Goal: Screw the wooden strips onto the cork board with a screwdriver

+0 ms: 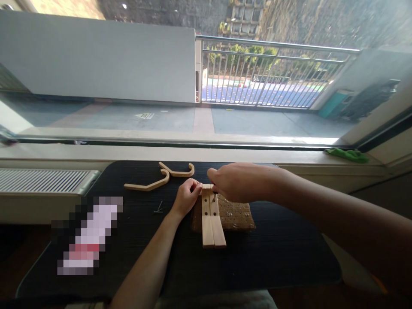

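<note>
- we have two wooden strips [208,227] side by side across the left part of the brown block [238,218], near ends overhanging it; pressing on those ends could tip them.
- our left hand [186,196], at the block's far-left corner, is curled nearly closed, seemingly pinching the strips' edge; if that pinch slackens, the strips could twist.
- our right hand [232,183], over the block's far side, is closed in a fist, apparently round a thin dark tool [214,197], mostly hidden; a slanted push could make it slip towards our left fingertips.
- the block's wrapping looks slick, so it could slide on the black table [273,257].
- loose screws [158,208] lie left of the block; a careless left-hand sweep could scatter them.
</note>
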{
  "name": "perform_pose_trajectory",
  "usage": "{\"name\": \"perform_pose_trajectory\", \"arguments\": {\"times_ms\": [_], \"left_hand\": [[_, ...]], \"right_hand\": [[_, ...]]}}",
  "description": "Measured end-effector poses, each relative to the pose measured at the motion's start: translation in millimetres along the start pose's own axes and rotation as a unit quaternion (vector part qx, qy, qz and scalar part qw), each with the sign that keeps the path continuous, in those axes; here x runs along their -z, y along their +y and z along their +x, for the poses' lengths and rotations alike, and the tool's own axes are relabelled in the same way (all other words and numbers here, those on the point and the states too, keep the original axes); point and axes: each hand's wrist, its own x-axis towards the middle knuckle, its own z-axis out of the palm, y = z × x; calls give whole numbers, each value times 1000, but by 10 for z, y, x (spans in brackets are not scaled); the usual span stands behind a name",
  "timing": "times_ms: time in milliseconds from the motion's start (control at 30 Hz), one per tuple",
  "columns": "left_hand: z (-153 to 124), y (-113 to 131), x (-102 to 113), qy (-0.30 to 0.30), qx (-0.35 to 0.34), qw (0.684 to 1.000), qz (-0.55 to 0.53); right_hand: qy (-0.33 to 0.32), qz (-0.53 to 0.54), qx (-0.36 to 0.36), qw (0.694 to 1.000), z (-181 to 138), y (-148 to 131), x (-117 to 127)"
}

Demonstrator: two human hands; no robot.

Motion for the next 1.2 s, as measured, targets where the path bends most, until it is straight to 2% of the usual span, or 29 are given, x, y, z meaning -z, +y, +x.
{"name": "perform_pose_trajectory", "arguments": {"times_ms": [367, 567, 700, 800, 900, 1100, 1200], "left_hand": [[1, -11, 5, -4, 1, 1000, -1], [4, -17, 1, -4, -6, 1000, 1], [6, -15, 2, -7, -7, 1000, -1], [9, -19, 2, -7, -7, 1000, 0], [10, -27, 0, -5, -7, 1000, 2], [7, -26, 3, -6, -11, 1000, 4], [9, -27, 2, -7, -9, 1000, -2]], "right_hand": [[12, 7, -25, 1000, 62, 13, -12], [45, -12, -25, 999, 132, -5, -69], [78, -2, 7, 997, 169, 37, -129], [69, -33, 17, 997, 173, 45, -129], [54, -47, -3, 997, 170, 23, -110], [77, -30, -10, 997, 170, -2, -98], [54, -56, -24, 997, 168, -23, -84]]}}
